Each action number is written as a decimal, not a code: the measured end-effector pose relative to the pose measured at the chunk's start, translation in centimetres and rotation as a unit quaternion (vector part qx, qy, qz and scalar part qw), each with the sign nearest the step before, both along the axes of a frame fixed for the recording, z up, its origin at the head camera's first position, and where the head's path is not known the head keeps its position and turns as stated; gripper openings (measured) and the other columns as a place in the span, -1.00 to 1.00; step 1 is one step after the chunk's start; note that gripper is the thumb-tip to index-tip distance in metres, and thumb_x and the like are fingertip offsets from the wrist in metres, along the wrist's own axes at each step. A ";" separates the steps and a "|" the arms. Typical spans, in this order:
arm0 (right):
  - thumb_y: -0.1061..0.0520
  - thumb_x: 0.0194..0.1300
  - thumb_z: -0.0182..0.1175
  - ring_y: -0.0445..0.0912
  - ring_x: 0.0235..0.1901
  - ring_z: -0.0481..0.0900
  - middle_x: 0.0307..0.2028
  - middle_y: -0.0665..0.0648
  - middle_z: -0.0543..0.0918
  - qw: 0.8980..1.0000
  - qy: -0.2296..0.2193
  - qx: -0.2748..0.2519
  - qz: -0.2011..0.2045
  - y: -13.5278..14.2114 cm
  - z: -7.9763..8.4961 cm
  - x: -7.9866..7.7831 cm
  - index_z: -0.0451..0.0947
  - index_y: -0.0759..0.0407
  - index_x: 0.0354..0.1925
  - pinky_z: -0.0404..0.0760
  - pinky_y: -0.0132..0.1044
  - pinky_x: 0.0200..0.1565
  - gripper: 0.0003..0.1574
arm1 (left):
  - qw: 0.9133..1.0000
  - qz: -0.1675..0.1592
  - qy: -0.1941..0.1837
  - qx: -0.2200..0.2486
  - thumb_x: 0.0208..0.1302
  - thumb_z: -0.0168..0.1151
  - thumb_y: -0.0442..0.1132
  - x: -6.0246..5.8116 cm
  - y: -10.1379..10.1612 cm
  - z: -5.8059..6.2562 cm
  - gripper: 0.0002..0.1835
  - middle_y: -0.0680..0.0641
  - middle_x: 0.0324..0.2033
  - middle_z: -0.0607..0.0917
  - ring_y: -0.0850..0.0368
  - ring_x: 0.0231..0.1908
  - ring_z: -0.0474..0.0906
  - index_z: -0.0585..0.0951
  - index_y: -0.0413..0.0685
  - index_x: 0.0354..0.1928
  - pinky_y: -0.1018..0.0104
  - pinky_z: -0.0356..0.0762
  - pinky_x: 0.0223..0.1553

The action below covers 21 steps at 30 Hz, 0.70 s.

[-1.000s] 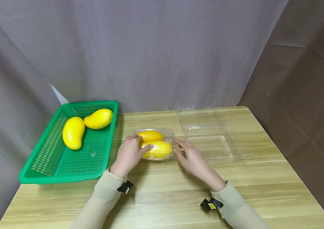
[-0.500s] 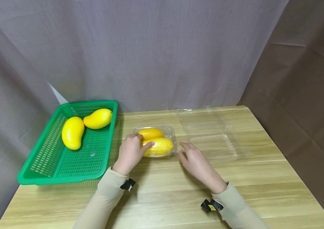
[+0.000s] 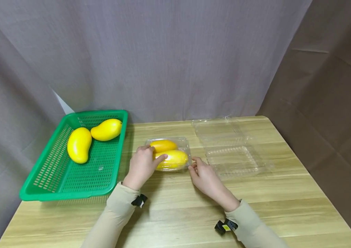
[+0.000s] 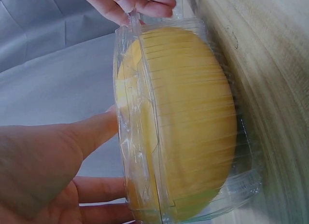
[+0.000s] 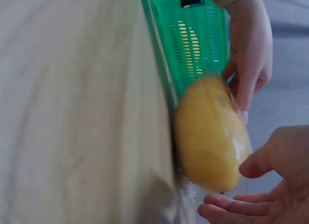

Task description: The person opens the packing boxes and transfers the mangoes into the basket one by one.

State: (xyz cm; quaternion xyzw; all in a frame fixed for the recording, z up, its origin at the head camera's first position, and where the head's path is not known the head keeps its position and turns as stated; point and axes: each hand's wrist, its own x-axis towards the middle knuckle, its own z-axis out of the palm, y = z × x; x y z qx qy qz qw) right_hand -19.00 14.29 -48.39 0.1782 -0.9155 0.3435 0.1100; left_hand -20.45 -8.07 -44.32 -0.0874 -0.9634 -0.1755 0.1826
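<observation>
Two yellow mangoes lie inside a clear plastic clamshell box, its lid down over them. My left hand rests on the lid's left part, thumb and fingers straight against the plastic; in the left wrist view, the thumb and fingers touch the lid. At the box's right end, my right hand pinches the rim between thumb and fingers, as the fingertips in the left wrist view show. The right wrist view is blurred, with the right thumb by the box's edge.
A green plastic basket on the left holds two more mangoes. To the right lies another clear clamshell box, its lid laid back. Behind the wooden table hangs a grey curtain.
The right hand drew slightly away from the box, then came back to its right end with the fingers curled in. The left hand and the box shifted slightly right, then stayed put.
</observation>
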 end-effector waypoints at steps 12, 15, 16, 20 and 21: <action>0.21 0.36 0.02 0.04 -0.19 0.58 -0.20 0.25 0.60 0.964 -0.164 -0.209 0.013 -0.3 -1.6 -0.5 0.35 0.38 0.07 0.58 -0.16 -0.16 -0.63 | 1.000 -0.001 0.001 -0.010 0.07 0.26 0.22 0.0 0.0 0.0 -0.42 -0.26 -0.22 0.64 -0.11 -0.34 0.54 0.66 -0.26 -0.34 0.04 0.53 -0.44; 0.27 0.35 0.01 0.11 -0.18 0.56 -0.20 0.34 0.57 0.923 -0.225 -0.312 0.022 -0.3 -1.9 -0.9 0.34 0.42 0.01 0.59 -0.17 -0.16 -0.70 | 1.000 0.001 -0.002 -0.011 0.08 0.26 0.23 0.0 0.0 0.1 -0.43 -0.27 -0.19 0.64 -0.12 -0.32 0.54 0.65 -0.25 -0.36 0.03 0.53 -0.42; 0.27 0.35 0.01 0.13 -0.19 0.56 -0.19 0.37 0.57 0.912 -0.238 -0.334 0.023 -0.3 -2.0 -1.0 0.34 0.42 -0.01 0.59 -0.17 -0.16 -0.71 | 1.000 0.001 -0.002 -0.011 0.08 0.26 0.23 0.0 0.0 0.1 -0.43 -0.28 -0.18 0.64 -0.12 -0.31 0.54 0.65 -0.25 -0.37 0.03 0.53 -0.41; 0.27 0.36 -0.03 0.10 -0.22 0.56 -0.20 0.38 0.56 0.880 -0.279 -0.382 0.034 -0.2 -2.3 -1.2 0.36 0.46 -0.03 0.59 -0.16 -0.15 -0.71 | 1.000 0.002 -0.002 -0.015 0.08 0.25 0.23 0.0 0.0 0.0 -0.43 -0.27 -0.21 0.64 -0.11 -0.34 0.53 0.64 -0.23 -0.38 0.04 0.52 -0.44; 0.26 0.37 -0.04 0.09 -0.22 0.56 -0.20 0.38 0.56 0.872 -0.289 -0.393 0.040 -0.1 -2.4 -1.1 0.36 0.48 -0.03 0.58 -0.15 -0.14 -0.70 | 1.000 0.002 -0.002 -0.016 0.07 0.25 0.23 0.1 0.1 0.0 -0.44 -0.26 -0.23 0.64 -0.10 -0.36 0.53 0.64 -0.23 -0.39 0.05 0.51 -0.45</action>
